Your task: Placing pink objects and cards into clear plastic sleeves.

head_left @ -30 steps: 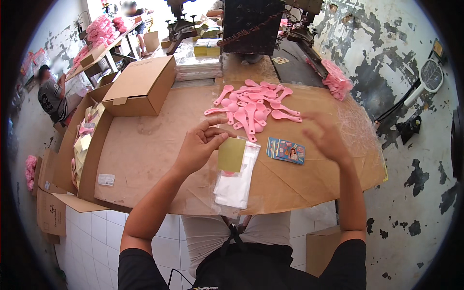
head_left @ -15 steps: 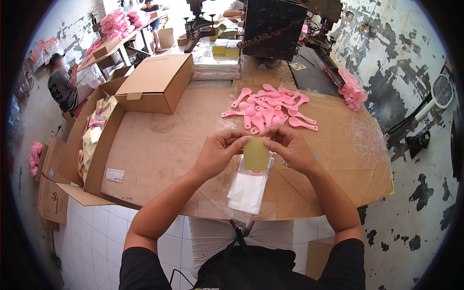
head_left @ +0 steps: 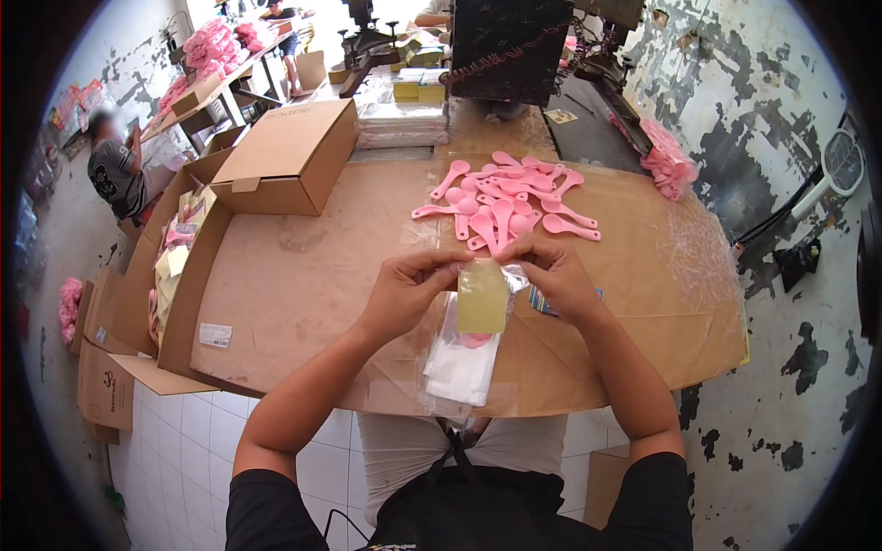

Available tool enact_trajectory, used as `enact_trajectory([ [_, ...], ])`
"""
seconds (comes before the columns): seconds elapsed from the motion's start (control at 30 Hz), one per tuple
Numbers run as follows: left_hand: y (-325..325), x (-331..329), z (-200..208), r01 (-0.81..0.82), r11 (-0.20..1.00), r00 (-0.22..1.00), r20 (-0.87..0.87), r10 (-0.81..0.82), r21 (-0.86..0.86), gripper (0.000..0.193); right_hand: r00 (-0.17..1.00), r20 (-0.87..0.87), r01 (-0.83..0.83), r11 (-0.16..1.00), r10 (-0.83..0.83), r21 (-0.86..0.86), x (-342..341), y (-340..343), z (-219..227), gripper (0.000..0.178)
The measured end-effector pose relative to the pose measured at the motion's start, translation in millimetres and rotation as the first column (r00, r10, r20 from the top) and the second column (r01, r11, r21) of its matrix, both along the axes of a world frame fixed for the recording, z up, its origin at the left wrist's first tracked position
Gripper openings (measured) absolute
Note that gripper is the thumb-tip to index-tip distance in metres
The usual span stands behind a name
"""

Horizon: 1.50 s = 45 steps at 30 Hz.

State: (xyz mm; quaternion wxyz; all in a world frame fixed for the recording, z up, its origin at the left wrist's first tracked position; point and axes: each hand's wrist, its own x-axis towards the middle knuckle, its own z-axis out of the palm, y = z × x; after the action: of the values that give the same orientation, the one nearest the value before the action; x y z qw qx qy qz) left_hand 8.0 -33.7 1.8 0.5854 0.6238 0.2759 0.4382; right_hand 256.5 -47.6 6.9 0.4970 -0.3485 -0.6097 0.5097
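My left hand (head_left: 411, 286) and my right hand (head_left: 548, 273) together hold a small clear bag with a yellow-green card (head_left: 482, 297) in it, pinching its top edge above the cardboard-covered table (head_left: 303, 285). Under the card lies a stack of clear plastic bags (head_left: 462, 363) with a pink piece showing through. Just beyond my hands lies a heap of pink plastic spoons (head_left: 503, 202). A small blue printed card (head_left: 545, 304) is partly hidden beneath my right hand.
A shut cardboard box (head_left: 289, 156) stands at the back left, and an open carton (head_left: 179, 266) with packed items sits at the left edge. Bags of pink items (head_left: 668, 161) lie at the back right by a dark machine (head_left: 510, 46). A person (head_left: 115, 170) sits far left.
My right hand came in from the right and joined the left on the yellow-green card. Both hands now hold it in the bag, slightly lower and nearer to me.
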Motion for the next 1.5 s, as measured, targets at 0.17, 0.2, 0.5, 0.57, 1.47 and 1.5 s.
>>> enact_trajectory([
  [0.17,1.0,-2.6,0.6,0.062,0.994,0.994,0.093,-0.053,-0.093,0.026,0.997,0.019,-0.074,0.996,0.075,-0.049,8.1,-1.1,5.8,0.018],
  [0.2,1.4,-2.0,-0.2,0.064,0.994,0.994,0.091,-0.056,-0.093,0.026,0.997,0.017,-0.071,0.996,0.072,-0.050,9.2,-0.9,4.2,0.018],
  [0.5,2.8,1.5,-4.1,0.053,0.996,0.998,-0.020,-0.055,-0.075,0.026,0.993,0.093,-0.079,0.995,0.073,0.060,8.5,0.0,-7.3,0.017],
  [0.57,4.4,1.5,-4.7,0.064,0.990,0.998,-0.020,-0.067,-0.123,0.027,0.992,0.100,-0.084,0.996,0.082,0.021,10.5,0.8,-7.6,0.021],
  [1.47,38.9,-196.1,39.3,-0.642,0.742,0.531,0.588,0.610,-0.191,0.044,0.804,0.556,-0.034,0.919,-0.208,0.392,-11.8,-19.4,-3.7,0.019],
  [1.5,40.8,-191.4,35.9,-0.609,0.784,0.636,0.516,0.573,-0.120,0.045,0.791,0.567,-0.045,0.903,-0.228,0.426,-13.4,-20.3,-2.2,0.017],
])
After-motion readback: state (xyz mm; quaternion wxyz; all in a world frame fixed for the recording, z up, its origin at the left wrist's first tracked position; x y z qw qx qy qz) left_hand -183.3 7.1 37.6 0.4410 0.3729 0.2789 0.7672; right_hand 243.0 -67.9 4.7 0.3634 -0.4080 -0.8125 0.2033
